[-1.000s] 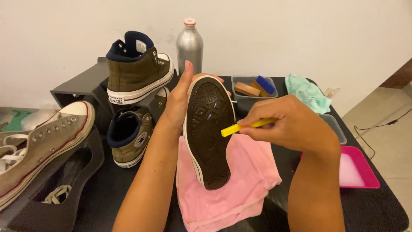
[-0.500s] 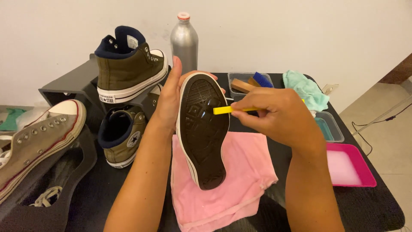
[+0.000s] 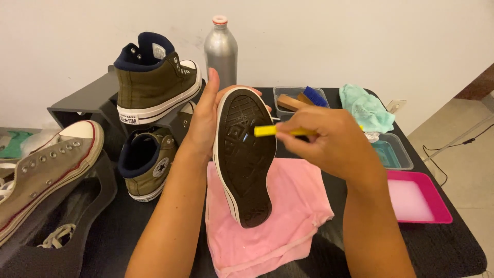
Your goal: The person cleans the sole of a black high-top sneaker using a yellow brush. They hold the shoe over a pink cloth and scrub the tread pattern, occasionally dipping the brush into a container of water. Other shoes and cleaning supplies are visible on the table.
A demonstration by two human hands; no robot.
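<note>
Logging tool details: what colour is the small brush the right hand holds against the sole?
Yellow brush, seen in the head view, its only view.

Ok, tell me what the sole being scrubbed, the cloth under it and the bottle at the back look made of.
Shoe sole: looks like dark matte rubber, moulded with a diamond tread and a pale rim.
Pink cloth: soft woven or terry fabric, dull, creased and folded.
Bottle: probably aluminium, brushed silver sheen; the cap seems to be plastic.

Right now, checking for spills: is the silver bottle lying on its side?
No, the silver bottle stands upright, capped, behind the held shoe.
</note>
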